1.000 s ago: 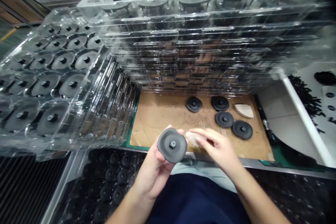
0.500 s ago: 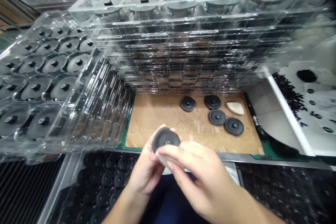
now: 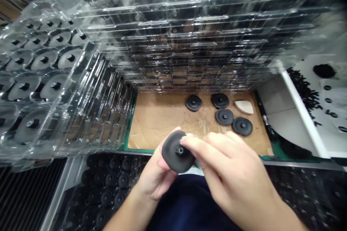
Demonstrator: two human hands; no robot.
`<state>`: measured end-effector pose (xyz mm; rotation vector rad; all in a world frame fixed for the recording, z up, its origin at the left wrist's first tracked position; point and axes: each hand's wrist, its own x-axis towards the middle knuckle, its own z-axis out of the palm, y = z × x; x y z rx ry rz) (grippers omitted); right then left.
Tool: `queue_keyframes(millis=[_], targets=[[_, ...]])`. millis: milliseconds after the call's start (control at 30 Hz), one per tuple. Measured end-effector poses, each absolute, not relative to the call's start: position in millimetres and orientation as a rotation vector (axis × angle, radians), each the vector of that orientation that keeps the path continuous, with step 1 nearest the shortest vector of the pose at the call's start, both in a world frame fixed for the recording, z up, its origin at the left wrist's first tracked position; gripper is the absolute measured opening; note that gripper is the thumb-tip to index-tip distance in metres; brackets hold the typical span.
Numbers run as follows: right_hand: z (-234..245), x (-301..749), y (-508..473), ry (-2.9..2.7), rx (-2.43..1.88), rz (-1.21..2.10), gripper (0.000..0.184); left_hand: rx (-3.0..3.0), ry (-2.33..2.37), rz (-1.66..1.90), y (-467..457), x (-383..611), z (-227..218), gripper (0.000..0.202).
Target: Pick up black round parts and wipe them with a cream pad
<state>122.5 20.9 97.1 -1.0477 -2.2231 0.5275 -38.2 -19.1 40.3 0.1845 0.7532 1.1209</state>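
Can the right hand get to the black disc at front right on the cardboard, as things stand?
Probably yes: nothing stands between the right hand and the black disc on the cardboard.

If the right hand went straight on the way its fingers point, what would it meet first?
The black disc held in the left hand: the right hand's fingertips already seem to overlap it, though depth is hard to judge from this view.

Wall of stacked plastic trays (image 3: 195, 47) ahead
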Motion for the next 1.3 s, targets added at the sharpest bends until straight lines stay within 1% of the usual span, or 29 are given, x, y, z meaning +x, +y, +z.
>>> queue_keyframes(millis=[67,133,167,300,400,467,567,633,700,733,800,833,900,933,1000,1033,1100,1133,1200,1267,1300], targets=[[94.9,120.8,34.6,-2.258,-0.823,0.510,0.034,0.180,0.709,1.103,-18.6,-35.0,42.9,0.061],[87.3,121.8,47.3,-2.202,-0.726,0.605,0.033,0.182,0.662,1.095,-17.2,-33.9,46.7,0.056],[81.6,124.2,51.2,-2.137,-0.795,0.660,0.029,0.178,0.634,1.092,-16.3,-34.3,48.3,0.053],[47.0,141.5,40.2,-1.774,-1.313,0.933,0.020,0.123,0.555,1.078,-14.4,-38.7,49.0,0.048],[15.6,151.2,12.2,-1.685,-1.439,1.223,0.022,0.091,0.592,1.071,-14.6,-40.2,44.6,0.047],[-1.0,153.9,-3.5,-1.687,-1.494,1.319,0.023,0.075,0.610,1.059,-14.5,-40.0,42.4,0.048],[-5.9,157.3,-10.5,-1.684,-1.541,1.304,0.024,0.082,0.615,1.035,-13.6,-38.8,42.7,0.047],[8.8,159.7,-6.1,-1.689,-1.541,1.217,0.024,0.102,0.613,1.024,-13.2,-37.6,44.0,0.044],[33.9,158.7,-0.1,-1.706,-1.507,1.060,0.021,0.124,0.602,1.027,-13.9,-35.9,44.3,0.044],[47.5,156.2,2.5,-1.725,-1.456,0.961,0.021,0.133,0.603,1.037,-14.9,-34.9,43.8,0.046],[70.3,147.1,6.9,-1.809,-1.235,0.771,0.029,0.158,0.636,1.069,-17.7,-32.7,41.6,0.049],[77.9,141.6,8.9,-1.878,-1.091,0.713,0.032,0.173,0.670,1.091,-19.4,-31.6,40.3,0.050],[85.3,132.0,13.0,-2.030,-0.912,0.678,0.032,0.191,0.771,1.125,-22.3,-29.6,38.5,0.055],[86.2,128.9,14.7,-2.103,-0.915,0.677,0.031,0.188,0.827,1.134,-23.2,-28.7,38.3,0.057],[85.7,126.5,16.5,-2.166,-1.050,0.683,0.029,0.170,0.904,1.146,-23.4,-27.0,39.4,0.061],[85.1,126.7,16.5,-2.147,-1.091,0.680,0.029,0.170,0.915,1.147,-22.7,-26.1,40.4,0.061],[82.8,128.1,16.2,-2.060,-1.038,0.708,0.034,0.186,0.890,1.146,-20.2,-24.6,42.3,0.060],[80.3,128.9,16.9,-2.004,-1.001,0.758,0.035,0.194,0.878,1.145,-18.8,-24.2,42.6,0.059],[69.9,131.5,21.1,-1.893,-1.040,0.921,0.029,0.180,0.886,1.137,-17.0,-24.5,41.8,0.057],[50.7,135.9,27.3,-1.762,-1.209,1.097,0.020,0.144,0.906,1.145,-17.0,-26.6,39.5,0.057],[38.0,138.4,29.6,-1.704,-1.291,1.157,0.020,0.131,0.906,1.152,-17.6,-28.1,38.2,0.059]])
